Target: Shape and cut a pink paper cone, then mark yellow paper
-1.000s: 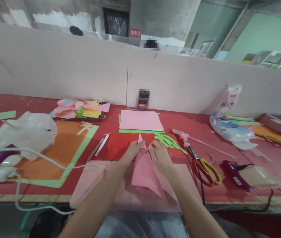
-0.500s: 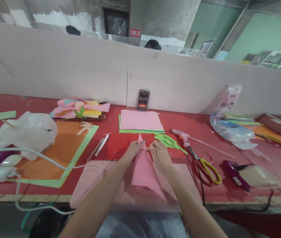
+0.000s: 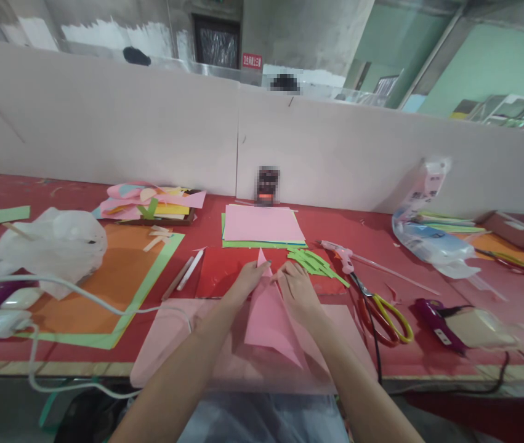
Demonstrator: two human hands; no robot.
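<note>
A folded sheet of pink paper (image 3: 268, 317) rises to a narrow point between my hands, its wider end flaring towards me. My left hand (image 3: 249, 278) is closed on the left edge near the point. On the other side, my right hand (image 3: 296, 288) pinches the paper's right edge with bent fingers. Beneath the paper lie a red sheet (image 3: 218, 271) and, closer to me, a pale pink mat (image 3: 173, 344). Bright green paper strips (image 3: 314, 263) are heaped just beyond my right hand.
Right of my hand lie yellow-and-red-handled scissors (image 3: 388, 314) and a pink glue gun (image 3: 345, 255). A stack of coloured paper (image 3: 264, 223) is ahead, before a white partition (image 3: 173, 129). Leftward are a white pen (image 3: 191, 269), orange paper (image 3: 118, 271), a plastic bag (image 3: 49, 243) and a white cable (image 3: 86, 295).
The paper's lower right flap has drawn slightly to the left. My right hand has shifted a little; my left hand stays in place.
</note>
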